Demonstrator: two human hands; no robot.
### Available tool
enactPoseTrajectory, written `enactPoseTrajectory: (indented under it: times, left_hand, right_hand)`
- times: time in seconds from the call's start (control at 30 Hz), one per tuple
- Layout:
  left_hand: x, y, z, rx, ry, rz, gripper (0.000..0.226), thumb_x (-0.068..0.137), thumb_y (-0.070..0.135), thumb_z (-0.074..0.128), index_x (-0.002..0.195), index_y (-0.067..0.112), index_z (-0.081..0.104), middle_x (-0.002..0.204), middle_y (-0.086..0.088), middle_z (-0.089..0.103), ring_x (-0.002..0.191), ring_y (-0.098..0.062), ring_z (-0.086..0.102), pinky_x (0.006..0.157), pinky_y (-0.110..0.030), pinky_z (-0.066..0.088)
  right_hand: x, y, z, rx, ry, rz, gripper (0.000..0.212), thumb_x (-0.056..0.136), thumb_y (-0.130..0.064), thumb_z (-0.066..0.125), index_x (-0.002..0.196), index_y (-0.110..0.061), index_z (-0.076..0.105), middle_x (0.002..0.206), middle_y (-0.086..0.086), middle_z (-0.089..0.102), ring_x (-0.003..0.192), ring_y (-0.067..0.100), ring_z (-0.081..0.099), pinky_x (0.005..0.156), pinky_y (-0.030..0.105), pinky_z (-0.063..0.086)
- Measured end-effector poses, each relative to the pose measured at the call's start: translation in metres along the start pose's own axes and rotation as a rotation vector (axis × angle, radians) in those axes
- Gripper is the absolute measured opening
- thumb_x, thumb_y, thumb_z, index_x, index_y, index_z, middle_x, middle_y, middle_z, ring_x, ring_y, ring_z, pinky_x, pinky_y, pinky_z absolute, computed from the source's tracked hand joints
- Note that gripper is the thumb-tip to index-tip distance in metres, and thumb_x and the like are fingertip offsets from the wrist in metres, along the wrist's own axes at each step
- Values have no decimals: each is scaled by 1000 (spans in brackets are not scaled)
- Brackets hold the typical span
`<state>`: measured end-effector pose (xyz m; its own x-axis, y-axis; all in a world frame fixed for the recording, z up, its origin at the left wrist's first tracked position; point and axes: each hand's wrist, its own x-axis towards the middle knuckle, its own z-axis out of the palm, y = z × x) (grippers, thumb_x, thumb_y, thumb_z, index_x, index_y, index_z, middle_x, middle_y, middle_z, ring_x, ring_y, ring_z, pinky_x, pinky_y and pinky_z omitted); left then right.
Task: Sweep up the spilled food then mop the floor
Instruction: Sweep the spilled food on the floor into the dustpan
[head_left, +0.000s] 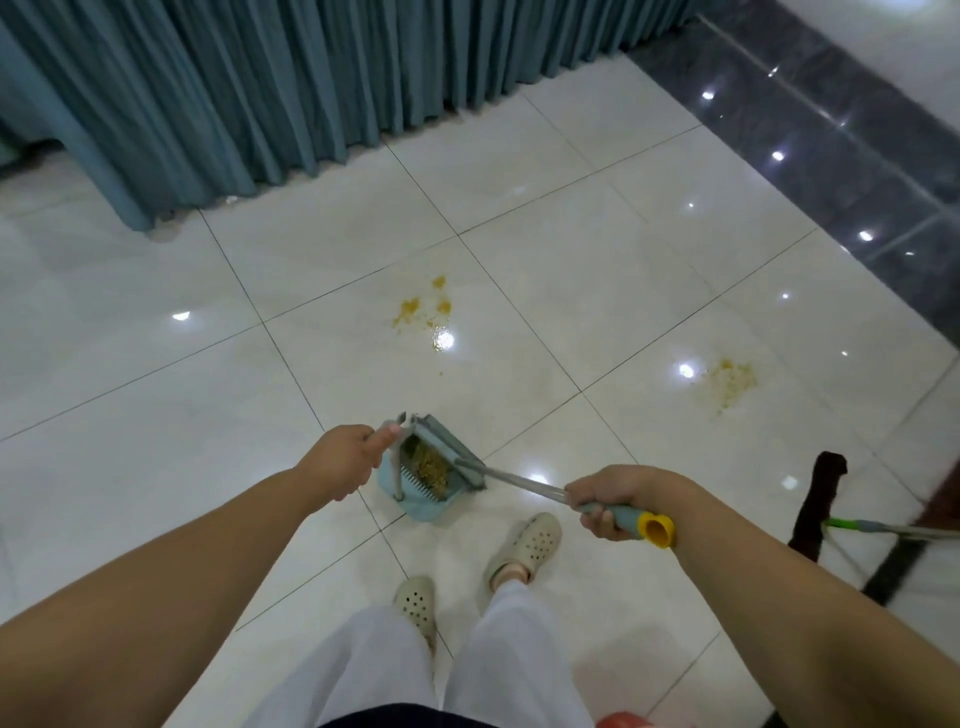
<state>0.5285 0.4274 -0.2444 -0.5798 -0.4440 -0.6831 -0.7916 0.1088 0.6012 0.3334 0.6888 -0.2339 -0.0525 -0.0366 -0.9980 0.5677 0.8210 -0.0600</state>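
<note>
Between both hands, the dustpan (431, 475): left hand (345, 460) and right hand (610, 501) grip handles

Dustpan (415, 488) ahead of feet, food inside; two spills (423, 309) beyond (one far right); mop (818, 501) right.

— What is the floor (597, 249) like?
— Glossy pale tiles with thin dark seams, bordered by a dark polished strip (841, 156) at the far right.

— What lies on it?
— A yellow food smear (421, 312) ahead of the two gripping hands, and a paler scatter of crumbs (730, 379) beyond the right-hand grip. The light blue dustpan (415, 493) sits just below the left-hand grip, holding swept crumbs. A mop (815, 509) lies right of the right-hand grip. Teal curtains (260, 88) hang down to the tiles at the far side.
</note>
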Motion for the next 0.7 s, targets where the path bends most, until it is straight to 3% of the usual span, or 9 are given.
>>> enactPoseTrajectory:
  times: [0.17,0.3,0.43,0.7]
  left_hand:
    - [-6,-3,2,-24,11,-7,54,94,54,44,75,5,56,57,-7,46,45,-16,37,42,-23,31]
    - [-16,-7,3,-77,46,-13,56,94,54,43,74,4,55,55,-7,45,44,-17,36,42,-22,32]
    - [-36,-15,0,-140,94,-32,56,93,55,44,72,4,53,54,-7,45,42,-16,35,42,-22,31]
    - [-91,-36,-2,-288,284,-113,55,93,56,43,73,5,51,59,-8,45,49,-18,36,46,-23,33]
  right_hand:
    - [-12,21,6,22,33,-12,9,95,-12,50,101,-6,46,47,6,46,30,7,37,29,13,35]
    - [-17,35,3,101,84,-42,7,96,-11,51,96,-5,47,59,9,45,30,8,37,29,13,35]
    - [-20,42,-5,139,108,-68,9,97,-11,50,90,-5,48,58,8,43,28,9,36,30,12,34]
    - [0,55,-17,129,141,-57,19,98,-13,49,84,0,48,51,9,46,24,12,39,26,13,34]
